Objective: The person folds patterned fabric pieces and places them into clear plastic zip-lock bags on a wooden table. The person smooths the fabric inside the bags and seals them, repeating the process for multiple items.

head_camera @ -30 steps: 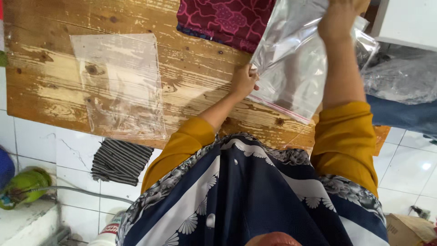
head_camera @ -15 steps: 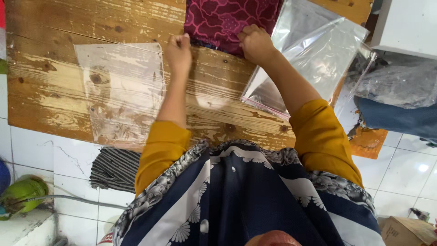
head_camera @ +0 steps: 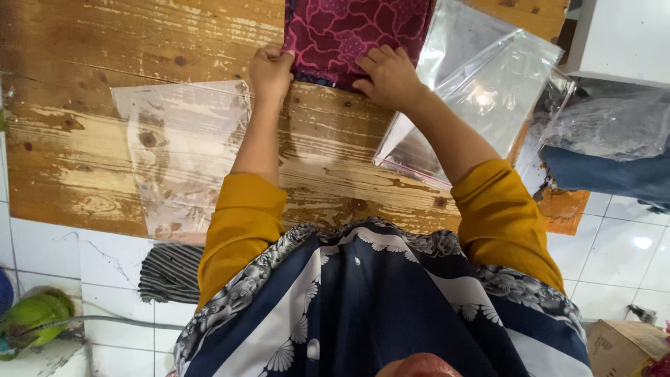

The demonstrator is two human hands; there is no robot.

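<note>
A head-worn camera looks straight down at a worn wooden worktop [head_camera: 84, 174] with pale, scuffed patches, filling the upper half of the frame.

At the lower left edge, on white floor tiles, sits a green rounded object [head_camera: 31, 318], too blurred to identify. Just right of it, below the worktop's edge, lies a piece of striped grey fabric [head_camera: 167, 272].

On the worktop at left centre, a clear plastic bag [head_camera: 174, 153] lies flat, its right edge touching the person's left forearm.

The left hand [head_camera: 271, 71] is at upper centre, fingers curled and pinching the lower left corner of a folded maroon cloth [head_camera: 349, 35] with a pink flower-like pattern. The cloth lies on the worktop at the top centre of the frame, its upper part cut off by the frame edge.

The right hand [head_camera: 387, 75] presses on the cloth's lower edge, fingers spread flat on top and the thumb at the hem. Both arms wear mustard-yellow sleeves, and a navy garment with white fan-shaped prints fills the bottom centre.

Just right of the right forearm, a stack of clear plastic bags [head_camera: 481, 105] lies tilted, overhanging the worktop's right edge.

At upper right stands a white boxy object [head_camera: 621, 38]. Below it, a crumpled plastic wrap [head_camera: 607, 126] rests on dark blue folded fabric [head_camera: 607, 178]. A cardboard box [head_camera: 621, 345] sits at the lower right corner on the floor.
</note>
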